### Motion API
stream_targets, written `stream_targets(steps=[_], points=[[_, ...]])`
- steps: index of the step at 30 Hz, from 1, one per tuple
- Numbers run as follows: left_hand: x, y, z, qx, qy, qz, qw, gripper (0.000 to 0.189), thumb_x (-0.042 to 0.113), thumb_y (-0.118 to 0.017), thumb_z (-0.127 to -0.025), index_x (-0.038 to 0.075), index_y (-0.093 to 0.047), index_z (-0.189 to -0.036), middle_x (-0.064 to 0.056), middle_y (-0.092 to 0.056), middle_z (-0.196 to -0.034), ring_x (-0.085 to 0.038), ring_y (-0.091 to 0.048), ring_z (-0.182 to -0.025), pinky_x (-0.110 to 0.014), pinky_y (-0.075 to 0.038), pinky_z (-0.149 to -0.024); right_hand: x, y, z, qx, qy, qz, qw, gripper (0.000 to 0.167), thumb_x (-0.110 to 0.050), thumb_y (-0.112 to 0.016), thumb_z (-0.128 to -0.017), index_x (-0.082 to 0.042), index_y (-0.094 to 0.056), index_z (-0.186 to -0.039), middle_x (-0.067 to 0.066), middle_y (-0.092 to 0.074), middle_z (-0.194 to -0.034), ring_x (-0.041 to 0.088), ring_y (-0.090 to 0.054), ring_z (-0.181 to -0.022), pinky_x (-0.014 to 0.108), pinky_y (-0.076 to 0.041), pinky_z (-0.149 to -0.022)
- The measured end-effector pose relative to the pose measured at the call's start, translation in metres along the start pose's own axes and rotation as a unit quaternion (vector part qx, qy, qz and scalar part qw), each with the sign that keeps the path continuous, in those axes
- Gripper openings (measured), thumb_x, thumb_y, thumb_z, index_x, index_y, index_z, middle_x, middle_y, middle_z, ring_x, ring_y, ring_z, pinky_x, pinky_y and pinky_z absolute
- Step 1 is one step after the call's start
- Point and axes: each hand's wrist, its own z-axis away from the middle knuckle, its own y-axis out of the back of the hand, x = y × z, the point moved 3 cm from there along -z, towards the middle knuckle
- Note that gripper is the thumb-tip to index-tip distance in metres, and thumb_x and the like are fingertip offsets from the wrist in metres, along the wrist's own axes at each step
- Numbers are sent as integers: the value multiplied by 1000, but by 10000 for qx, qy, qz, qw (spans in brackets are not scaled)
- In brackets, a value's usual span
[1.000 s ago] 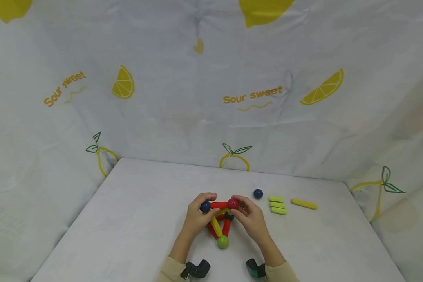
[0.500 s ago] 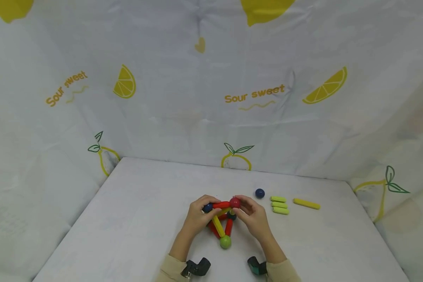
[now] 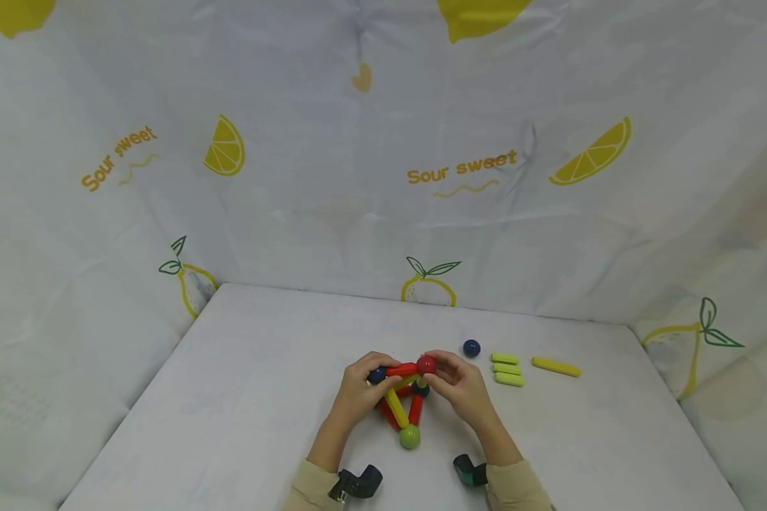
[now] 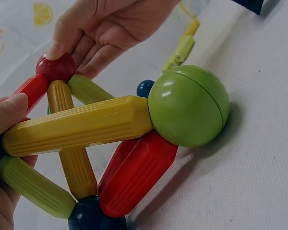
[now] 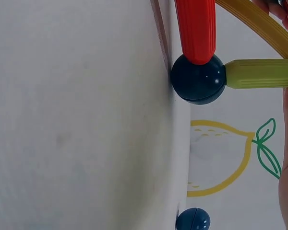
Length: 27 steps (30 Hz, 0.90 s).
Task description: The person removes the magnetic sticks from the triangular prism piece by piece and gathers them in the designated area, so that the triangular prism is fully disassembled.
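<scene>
Ball-and-rod frame (image 3: 396,408) well short of the table's far edge (image 3: 307,293); my left hand (image 3: 356,389) grips its blue ball (image 3: 377,375), my right hand (image 3: 465,389) pinches its red ball (image 3: 426,365), presumably steadying the red rod (image 3: 402,370) between.

Forearms (image 3: 328,443) slant inward, left grip (image 3: 356,390) and right grip (image 3: 465,392) both pinching, thumbs (image 3: 387,387) facing each other.

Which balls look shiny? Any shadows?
Left wrist view: white glints on the green ball, with a soft shadow beside it on the table; right wrist view: tiny glints on the upper blue ball; head view: table shadows look faint.
</scene>
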Motion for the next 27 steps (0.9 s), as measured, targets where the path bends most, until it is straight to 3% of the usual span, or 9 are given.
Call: stream_targets(steps=[7,11,14,19,22,27], points=[[-30,-9,2,26,189,-56,9998,21,7,-74,-80,4,-69,-100,-8,-69,-97,-24,-66,-92,-27,-55,-89,4,0,-2,-62,59,-83,9999,38,-6,-69,-85,6,-57,-119,25,-61,-117,2,-63,-100,17,-53,-84],[-34,-9,3,-25,190,14,9998,20,13,-74,-81,10,-69,-100,-2,-69,-98,-19,-65,-92,-25,-54,-89,4,1,-2,-84,108,-147,9998,40,-7,-69,-85,8,-55,-120,27,-59,-119,2,-63,-102,18,-53,-84],[-36,-7,4,-5,75,74,9999,19,12,-73,-81,12,-69,-99,-1,-68,-97,-17,-64,-90,-25,-55,-86,5,8,-2,226,53,-237,9995,40,-5,-69,-85,8,-55,-120,27,-58,-120,1,-62,-104,18,-53,-85],[-37,-6,6,18,-9,22,10000,20,7,-74,-79,12,-69,-98,-1,-68,-97,-15,-64,-89,-24,-56,-84,8,22,0,793,-420,-386,9952,38,-7,-67,-86,5,-55,-121,24,-57,-122,-1,-61,-102,14,-52,-84],[-37,-7,5,-14,76,53,10000,21,7,-73,-80,12,-69,-99,-1,-68,-98,-17,-64,-90,-24,-55,-84,10,22,0,604,-696,-490,9945,42,-14,-66,-89,4,-53,-125,21,-56,-125,2,-62,-104,16,-52,-87],[-36,-12,4,83,239,117,9996,21,4,-74,-79,6,-69,-99,-8,-68,-99,-24,-64,-91,-32,-57,-84,13,17,-3,342,-1070,-1186,9866,44,-20,-63,-92,3,-51,-128,8,-61,-119,9,-62,-106,23,-52,-90]])
